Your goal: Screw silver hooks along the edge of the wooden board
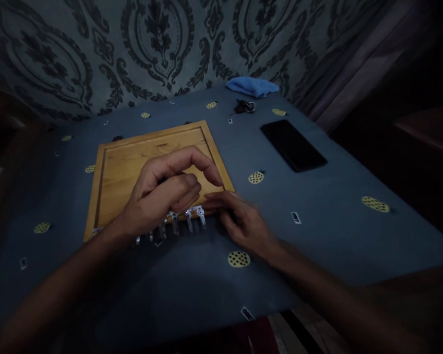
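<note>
A wooden board (133, 152) with a raised rim lies on a blue patterned cloth. Along its near edge runs a row of several small silvery metal pieces (177, 223). My left hand (162, 189) hovers over the board's near half, fingers curled toward the thumb in a loose pinch; something small and dark may sit inside it, but I cannot make it out. My right hand (239, 219) rests low on the cloth at the board's near right corner, fingers stretched toward the metal pieces, slightly blurred.
A black phone (293, 145) lies flat to the right of the board. Further back sit a dark bunch of keys (243, 106) and a folded blue cloth (253, 86). A patterned wall stands behind. The table edge drops off on the right and near sides.
</note>
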The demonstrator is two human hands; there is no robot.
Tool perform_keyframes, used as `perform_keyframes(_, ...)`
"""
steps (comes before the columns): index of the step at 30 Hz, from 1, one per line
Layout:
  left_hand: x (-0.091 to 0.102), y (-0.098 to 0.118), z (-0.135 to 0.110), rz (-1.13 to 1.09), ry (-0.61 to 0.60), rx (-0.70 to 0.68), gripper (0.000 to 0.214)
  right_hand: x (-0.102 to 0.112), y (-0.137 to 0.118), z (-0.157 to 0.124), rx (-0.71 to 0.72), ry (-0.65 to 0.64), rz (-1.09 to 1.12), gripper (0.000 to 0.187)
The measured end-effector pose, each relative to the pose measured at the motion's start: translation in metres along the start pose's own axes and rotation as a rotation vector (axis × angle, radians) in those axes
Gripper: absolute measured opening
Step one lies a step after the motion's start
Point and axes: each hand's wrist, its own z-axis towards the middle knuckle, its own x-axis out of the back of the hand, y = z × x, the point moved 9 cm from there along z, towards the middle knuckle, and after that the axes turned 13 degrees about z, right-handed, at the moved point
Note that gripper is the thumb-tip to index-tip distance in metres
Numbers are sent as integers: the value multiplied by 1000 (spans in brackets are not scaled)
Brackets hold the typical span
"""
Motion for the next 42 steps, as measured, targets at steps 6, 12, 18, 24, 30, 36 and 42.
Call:
perform_keyframes(6,-3,1,-2,-19,-32,-29,27,0,0,0,-4,-3,6,48)
perform_keyframes(12,-10,0,0,39,-117,-2,24,0,0,1,-16,0,-19,44)
perform_keyframes(18,-13,4,0,93,-129,23,26,0,-2,3,-15,-11,-22,41)
perform_keyframes(24,-19,8,-2,157,-171,43,22,1,-5,4,2,-13,-51,40)
perform_keyframes(30,-21,7,-2,200,-183,42,21,2,-6,5,1,-5,-68,37)
perform_keyframes(36,-18,5,-1,206,-196,31,22,1,-3,4,6,-11,-39,39)
perform_keyframes(42,-6,11,-1,390,6,31,23,0,-2,2,27,-10,-21,44)
